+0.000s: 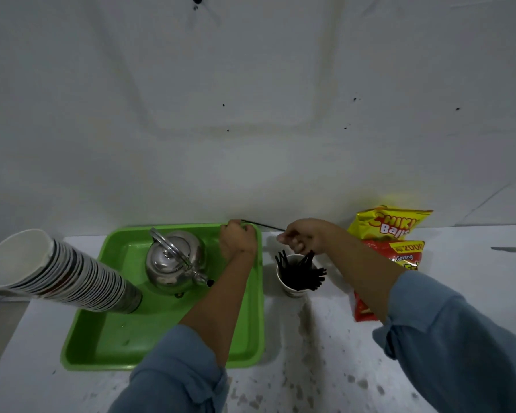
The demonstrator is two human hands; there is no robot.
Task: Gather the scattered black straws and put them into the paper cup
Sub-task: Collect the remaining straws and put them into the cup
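Note:
A white paper cup (292,289) stands on the table just right of the green tray, holding several black straws (303,274) that lean out to the right. One more black straw (262,225) stretches level between my two hands, close to the wall. My left hand (237,239) is closed over the tray's far right corner, at the straw's left end. My right hand (304,235) hovers above the cup with its fingertips pinched at the straw's right end. More dark straws seem to show under its palm.
On the green tray (167,350) are a metal kettle (175,260) and a tilted stack of paper cups (57,272). Yellow and red snack bags (390,231) lie right of the cup against the wall. The white table is speckled.

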